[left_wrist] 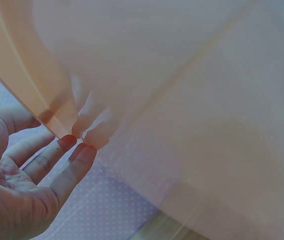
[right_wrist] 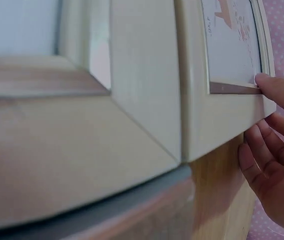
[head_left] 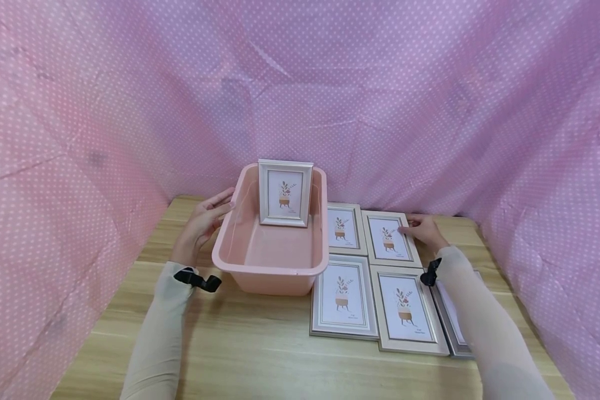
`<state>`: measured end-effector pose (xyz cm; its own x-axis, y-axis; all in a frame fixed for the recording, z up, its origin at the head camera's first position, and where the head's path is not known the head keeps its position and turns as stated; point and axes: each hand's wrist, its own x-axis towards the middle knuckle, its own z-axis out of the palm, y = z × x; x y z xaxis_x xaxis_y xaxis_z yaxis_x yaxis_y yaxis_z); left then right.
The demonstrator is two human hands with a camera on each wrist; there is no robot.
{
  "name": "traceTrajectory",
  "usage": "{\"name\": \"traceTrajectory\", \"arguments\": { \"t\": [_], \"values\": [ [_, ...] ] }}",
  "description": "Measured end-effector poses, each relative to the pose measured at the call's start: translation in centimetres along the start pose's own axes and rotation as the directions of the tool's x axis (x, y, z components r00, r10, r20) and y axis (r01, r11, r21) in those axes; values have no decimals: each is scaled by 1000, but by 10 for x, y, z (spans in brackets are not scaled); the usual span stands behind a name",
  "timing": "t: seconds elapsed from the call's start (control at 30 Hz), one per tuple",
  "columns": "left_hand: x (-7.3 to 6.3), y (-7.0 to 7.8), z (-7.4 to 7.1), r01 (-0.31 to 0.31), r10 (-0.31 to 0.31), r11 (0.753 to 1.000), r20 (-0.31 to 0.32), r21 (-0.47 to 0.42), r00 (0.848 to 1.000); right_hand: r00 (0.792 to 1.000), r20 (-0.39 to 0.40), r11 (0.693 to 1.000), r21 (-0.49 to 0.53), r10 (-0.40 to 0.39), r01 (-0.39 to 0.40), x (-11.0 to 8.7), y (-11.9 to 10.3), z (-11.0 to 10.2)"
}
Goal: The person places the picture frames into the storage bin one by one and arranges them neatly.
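Right sleeve foremost, the right grip pinches a cream picture frame one-sidedly, so it might tip; left grip, loose, touches the tub.

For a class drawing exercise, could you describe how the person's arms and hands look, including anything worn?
Both arms have long, plain, off-white sleeves ending near the wrists. Each wrist carries a black band. The left hand and right hand show no gloves.
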<state>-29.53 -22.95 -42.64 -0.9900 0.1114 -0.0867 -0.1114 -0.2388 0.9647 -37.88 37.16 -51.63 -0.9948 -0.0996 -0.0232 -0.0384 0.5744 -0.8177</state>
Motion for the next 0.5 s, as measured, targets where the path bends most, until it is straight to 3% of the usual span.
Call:
{"name": "traceTrajectory", "arguments": {
  "t": [0.5],
  "values": [
    [-1, -2, 0, -10, 10, 1000, -7, -12, 1000, 997, -53, 990, -124, 55, -62, -5, -8, 8]
  ]
}}
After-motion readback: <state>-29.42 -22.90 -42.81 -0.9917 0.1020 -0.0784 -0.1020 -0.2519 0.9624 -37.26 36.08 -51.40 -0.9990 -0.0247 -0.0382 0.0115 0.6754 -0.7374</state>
